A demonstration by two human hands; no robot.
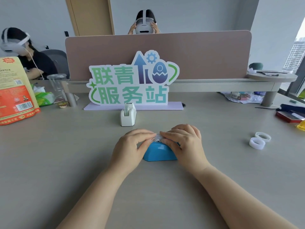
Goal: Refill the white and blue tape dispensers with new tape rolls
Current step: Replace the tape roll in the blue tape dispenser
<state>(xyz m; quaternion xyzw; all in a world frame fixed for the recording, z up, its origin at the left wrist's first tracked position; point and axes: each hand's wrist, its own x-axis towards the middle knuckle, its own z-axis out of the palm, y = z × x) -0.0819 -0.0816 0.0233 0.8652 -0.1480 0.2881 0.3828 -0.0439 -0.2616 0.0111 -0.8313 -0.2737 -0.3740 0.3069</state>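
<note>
A grey surface (66,154) fills the office view, backed by a dusty-pink divider panel (206,53) with grey walls and a wooden door behind it. At the far left a person in a white headset (11,43) sits beyond the surface. In front of them stands a yellow and red bag (14,90) printed with a barcode and a QR code; its small text is too blurred to read. Just right of the bag lie a green-and-white plastic wrapper (43,98) and a clear plastic cup (57,83).

At the middle of the surface a cut-out sign (132,83) stands on a pale lilac base, reading "联青" above "服务站" in green characters, with a blue arrow, a gear and a cracked egg drawn beside them. Behind the divider a second person holds a white headset with both hands. The white tape dispenser (128,115) stands upright just in front of the sign, a roll seated in it.

Nearer the camera, the left hand (130,147) and right hand (184,142) curl around the blue tape dispenser (158,152), which rests on the surface between them. The fingertips of both meet at its top, pinching a whitish tape roll (158,137) there.

Well to the right, two white tape rolls (260,140) lie flat, touching each other. At the far right edge sit a red box (288,117) and a round raised shelf (272,76).
</note>
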